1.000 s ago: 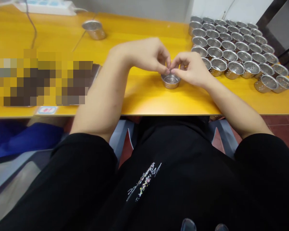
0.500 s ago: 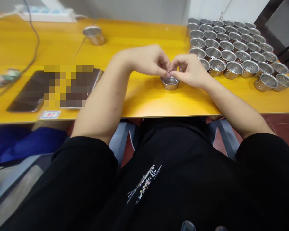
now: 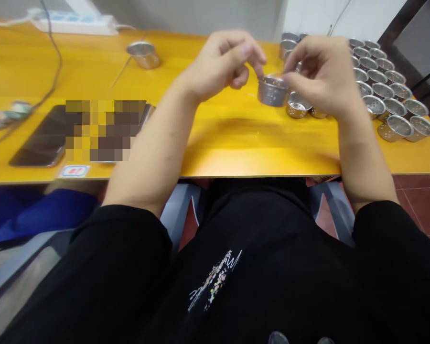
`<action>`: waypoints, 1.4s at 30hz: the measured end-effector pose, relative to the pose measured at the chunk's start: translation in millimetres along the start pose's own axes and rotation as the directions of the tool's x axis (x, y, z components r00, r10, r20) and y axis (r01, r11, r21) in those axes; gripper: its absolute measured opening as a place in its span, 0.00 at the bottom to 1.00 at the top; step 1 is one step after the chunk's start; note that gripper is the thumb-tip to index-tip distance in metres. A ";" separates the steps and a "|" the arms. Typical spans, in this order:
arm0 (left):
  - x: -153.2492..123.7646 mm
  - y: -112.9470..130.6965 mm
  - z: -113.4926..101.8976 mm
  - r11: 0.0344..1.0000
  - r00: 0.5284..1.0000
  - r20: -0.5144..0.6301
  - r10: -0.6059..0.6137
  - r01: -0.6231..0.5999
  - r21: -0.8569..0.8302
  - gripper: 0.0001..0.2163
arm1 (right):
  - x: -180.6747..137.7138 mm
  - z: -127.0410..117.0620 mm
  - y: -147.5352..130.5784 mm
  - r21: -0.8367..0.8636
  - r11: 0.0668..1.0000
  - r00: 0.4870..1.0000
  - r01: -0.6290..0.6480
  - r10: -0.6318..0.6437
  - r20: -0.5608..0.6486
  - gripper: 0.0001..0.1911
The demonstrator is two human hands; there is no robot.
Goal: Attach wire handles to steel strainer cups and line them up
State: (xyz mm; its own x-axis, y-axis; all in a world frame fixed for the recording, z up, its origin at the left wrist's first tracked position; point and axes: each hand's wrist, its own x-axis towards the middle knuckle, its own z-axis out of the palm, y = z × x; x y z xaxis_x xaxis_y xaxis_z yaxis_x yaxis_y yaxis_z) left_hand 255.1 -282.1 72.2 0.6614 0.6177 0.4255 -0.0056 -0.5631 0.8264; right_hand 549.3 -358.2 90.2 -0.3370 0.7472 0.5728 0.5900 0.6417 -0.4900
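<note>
A small perforated metal strainer cup (image 3: 273, 94) hangs upright above the yellow table, its shadow falling below it. My right hand (image 3: 318, 76) pinches the cup's right rim between thumb and fingers. On the other side, my left hand (image 3: 232, 59) has its fingers bent and apart, with a fingertip at or just touching the left rim. Nothing is gripped in that left hand. Behind my right hand stand rows of similar strainer cups (image 3: 394, 128), partly hidden by the hand and wrist.
One more metal cup (image 3: 144, 55) stands at the back left beside a thin stick. Left of my arm lie a dark phone (image 3: 39, 136), a partly pixelated device and a small label (image 3: 74, 171). A power strip (image 3: 79, 24) and cable run along the back left.
The cup has risen off the table and moved right, pinched in my right hand. My left hand has lifted and its fingers have parted from the right hand's.
</note>
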 end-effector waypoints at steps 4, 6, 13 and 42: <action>8.8 -12.2 8.0 0.997 0.980 -0.198 -0.020 0.033 0.065 0.30 | 4.0 -26.0 7.5 -0.009 1.000 0.984 0.006 -0.008 -0.179 0.10; 12.1 -18.3 13.9 0.977 0.973 -0.225 -0.058 0.101 0.186 0.35 | 7.3 -18.2 13.3 0.015 0.999 0.989 -0.034 0.036 -0.142 0.10; 7.9 -19.2 18.3 0.935 0.989 -0.129 -0.067 0.108 0.338 0.33 | 10.3 9.3 13.9 0.085 0.996 0.995 -0.008 0.017 -0.098 0.06; 3.9 -48.2 15.1 0.885 0.981 0.102 -0.165 0.102 0.455 0.18 | -4.4 41.2 29.9 -0.093 0.996 0.948 0.002 0.028 0.317 0.03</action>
State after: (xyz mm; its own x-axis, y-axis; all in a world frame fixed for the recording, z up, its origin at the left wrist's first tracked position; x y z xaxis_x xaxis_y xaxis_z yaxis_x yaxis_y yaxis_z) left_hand 269.3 -260.8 28.5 0.7262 0.6430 0.2432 0.4033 -0.6850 0.6067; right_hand 538.1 -335.2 46.0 -0.5355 0.7812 0.3209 0.6555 0.6240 -0.4254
